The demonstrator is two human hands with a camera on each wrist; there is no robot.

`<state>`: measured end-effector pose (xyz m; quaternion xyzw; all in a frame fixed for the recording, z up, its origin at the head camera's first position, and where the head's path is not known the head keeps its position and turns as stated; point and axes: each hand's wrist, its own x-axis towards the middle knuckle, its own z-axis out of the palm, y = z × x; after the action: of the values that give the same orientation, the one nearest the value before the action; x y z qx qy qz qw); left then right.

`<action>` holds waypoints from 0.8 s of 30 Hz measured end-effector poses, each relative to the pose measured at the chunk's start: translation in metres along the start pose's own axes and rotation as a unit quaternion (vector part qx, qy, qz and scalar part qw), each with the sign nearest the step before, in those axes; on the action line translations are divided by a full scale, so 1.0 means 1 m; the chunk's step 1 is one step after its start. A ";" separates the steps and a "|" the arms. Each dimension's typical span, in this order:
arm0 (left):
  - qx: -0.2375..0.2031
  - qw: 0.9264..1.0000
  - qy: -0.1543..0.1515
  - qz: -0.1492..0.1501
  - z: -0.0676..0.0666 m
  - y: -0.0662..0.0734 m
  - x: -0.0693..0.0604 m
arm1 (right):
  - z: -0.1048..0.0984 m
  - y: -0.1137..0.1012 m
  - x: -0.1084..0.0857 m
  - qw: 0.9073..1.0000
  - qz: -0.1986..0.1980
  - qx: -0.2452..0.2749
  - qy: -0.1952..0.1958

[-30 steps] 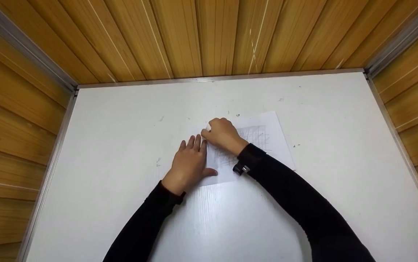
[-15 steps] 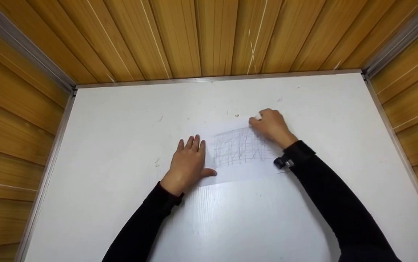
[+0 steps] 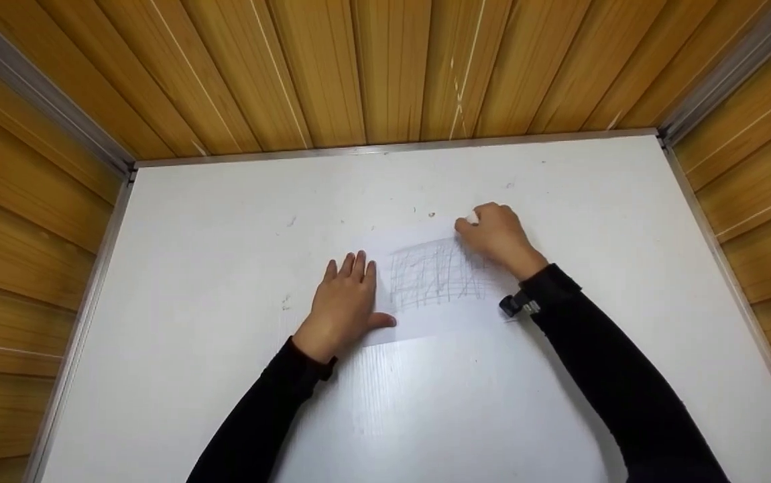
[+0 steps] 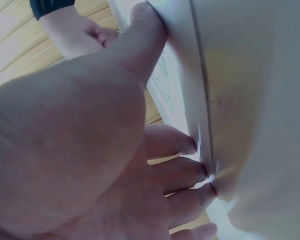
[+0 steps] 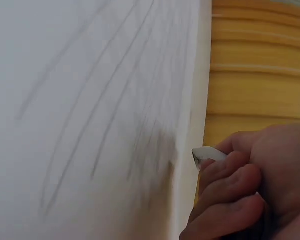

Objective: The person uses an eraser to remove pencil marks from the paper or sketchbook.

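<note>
Left hand (image 3: 340,303) rests, fingers outstretched, on the paper (image 3: 439,325) left of a wide scribbled grid (image 3: 419,275), whose far right corner the right hand (image 3: 499,235) overlaps, pinching a white block (image 5: 211,153).

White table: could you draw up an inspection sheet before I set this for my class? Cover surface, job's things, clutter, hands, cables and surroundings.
Surface: white table, scattered with marks.
Job's things: paper bearing a rough grid; white piece with a darkened tip.
Clutter: small dark specks beyond the paper.
Hands: left hand spread at the paper's left end; right hand pinches the white piece.
Cables: nothing seen.
Surroundings: wood-look panels, grey metal edging.
</note>
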<state>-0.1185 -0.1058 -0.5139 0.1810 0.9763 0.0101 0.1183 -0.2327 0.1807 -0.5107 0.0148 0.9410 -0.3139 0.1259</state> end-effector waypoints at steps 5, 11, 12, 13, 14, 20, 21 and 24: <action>0.002 1.000 -0.003 -0.001 0.002 -0.002 -0.002 | 0.048 -0.058 -0.008 0.997 -0.057 -0.008 -0.050; 0.004 1.000 -0.011 -0.002 0.002 0.001 0.000 | 0.087 -0.090 -0.013 0.992 -0.083 -0.057 -0.072; 0.005 1.000 -0.010 -0.001 0.002 0.001 0.000 | 0.088 -0.089 -0.013 0.992 -0.082 -0.064 -0.069; 0.005 1.000 -0.009 -0.001 0.001 0.002 0.000 | 0.088 -0.088 -0.012 0.992 -0.080 -0.068 -0.064; 0.005 1.000 -0.008 -0.001 0.001 0.003 0.000 | 0.087 -0.085 -0.012 0.993 -0.079 -0.072 -0.058; 0.007 1.000 -0.006 -0.003 0.001 0.006 -0.001 | 0.063 -0.049 -0.009 0.995 -0.078 -0.056 -0.032; 0.008 1.000 -0.005 -0.003 0.001 0.006 -0.001 | 0.056 -0.041 -0.008 0.996 -0.075 -0.050 -0.027; 0.010 1.000 0.000 0.000 0.001 0.006 -0.001 | 0.030 -0.011 -0.006 0.998 -0.053 -0.040 -0.016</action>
<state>-0.1155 -0.1001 -0.5141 0.1826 0.9763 0.0001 0.1165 -0.2210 0.1542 -0.5261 -0.0450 0.9501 -0.2823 0.1248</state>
